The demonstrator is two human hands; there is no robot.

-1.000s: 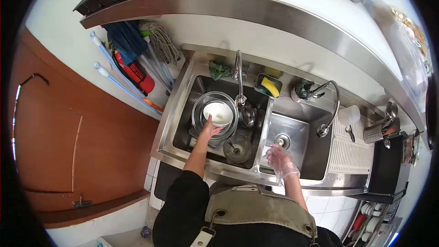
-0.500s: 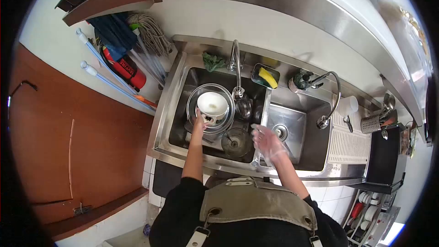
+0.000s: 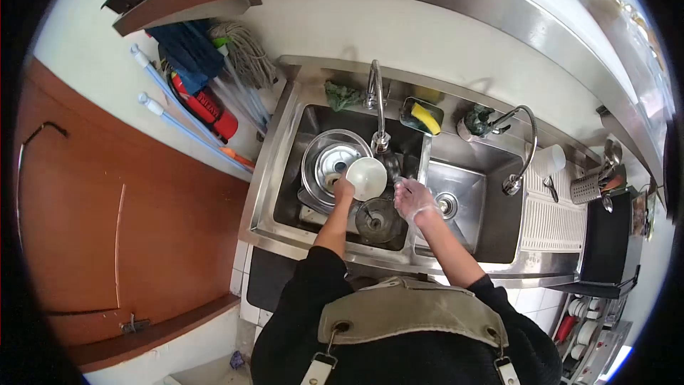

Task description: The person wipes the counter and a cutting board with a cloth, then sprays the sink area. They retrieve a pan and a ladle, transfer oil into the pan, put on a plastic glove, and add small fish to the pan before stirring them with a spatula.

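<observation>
My left hand (image 3: 343, 189) grips a white bowl (image 3: 367, 178) by its left side, over the left sink basin. Beneath and left of it, a large metal bowl (image 3: 309, 164) holds smaller metalware. A clear glass container (image 3: 379, 222) sits at the basin's front right. My right hand (image 3: 415, 202), in a clear plastic glove, hovers near the divider between the basins, just right of the white bowl. Its fingers are slightly spread and nothing shows in them. The left faucet (image 3: 380, 139) hangs directly behind the white bowl.
The right basin (image 3: 467, 203) has a drain and its own curved faucet (image 3: 529, 142). Behind the sink lie a green cloth (image 3: 343, 95), a tray with a yellow sponge (image 3: 426, 119) and a scrubber holder (image 3: 474, 123). A drying rack (image 3: 552, 221) stands right.
The white bowl, in my left hand, has moved right from over the large metal bowl. My right hand has come closer to it and turned toward it.
</observation>
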